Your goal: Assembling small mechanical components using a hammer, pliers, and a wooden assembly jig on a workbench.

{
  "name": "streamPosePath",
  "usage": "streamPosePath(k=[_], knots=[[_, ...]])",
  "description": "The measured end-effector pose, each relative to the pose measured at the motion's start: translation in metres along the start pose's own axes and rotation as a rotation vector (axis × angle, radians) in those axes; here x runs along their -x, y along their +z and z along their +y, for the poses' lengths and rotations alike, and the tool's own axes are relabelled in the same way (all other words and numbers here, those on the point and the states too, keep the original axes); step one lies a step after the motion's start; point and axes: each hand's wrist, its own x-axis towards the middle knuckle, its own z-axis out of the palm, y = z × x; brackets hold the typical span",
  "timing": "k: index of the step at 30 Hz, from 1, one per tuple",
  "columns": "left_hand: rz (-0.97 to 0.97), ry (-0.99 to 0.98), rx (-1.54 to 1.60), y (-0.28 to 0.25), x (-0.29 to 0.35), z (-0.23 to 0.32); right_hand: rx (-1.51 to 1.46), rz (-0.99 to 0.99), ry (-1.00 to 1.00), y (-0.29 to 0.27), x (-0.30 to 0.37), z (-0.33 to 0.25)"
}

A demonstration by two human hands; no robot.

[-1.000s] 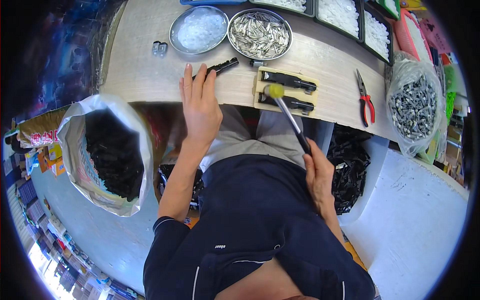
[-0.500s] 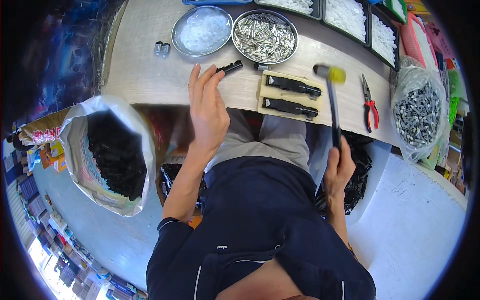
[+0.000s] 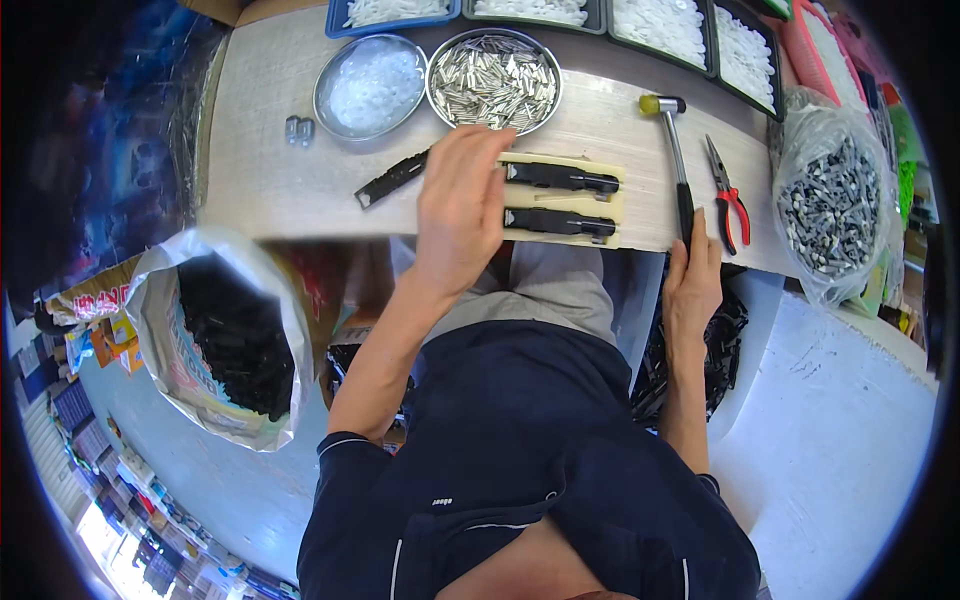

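surface [image 3: 300, 190]: pale wood-grain top | far edge: round dish of white parts [image 3: 369, 86], round dish of metal pins [image 3: 493, 79] | left: small metal piece [image 3: 299, 130], black bar [image 3: 392, 178] | middle: cream pad [image 3: 612, 205] bearing two black bars | right: mallet [image 3: 673, 150], red-handled pliers [image 3: 730, 196], clear bag of metal parts [image 3: 830, 205]

A small assembly workshop. The pale worktop [image 3: 300, 190] carries round metal bowls of silvery pins [image 3: 493, 80] and clear parts [image 3: 368, 84], trays of white pieces [image 3: 660, 22] along the far edge, a mallet [image 3: 672, 150], red-handled pliers [image 3: 730, 195] and a padded jig [image 3: 565, 200]. Sacks of black parts [image 3: 225, 335] and a bag of grey fittings [image 3: 830, 205] stand around it.
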Motion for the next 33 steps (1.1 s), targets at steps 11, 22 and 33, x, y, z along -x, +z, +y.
streamPosePath(k=[11,22,33], knots=[[-0.338,0.046,0.174,0.020,-0.022,0.016,0.385,0.149,-0.346,0.005,-0.068,0.063],[-0.485,-0.288,0.093,-0.011,0.029,0.042,-0.685,-0.487,-0.224,-0.026,0.041,-0.037],[-0.450,0.008,-0.029,-0.010,0.030,0.044,-0.662,-0.580,-0.199,-0.028,0.049,-0.051]])
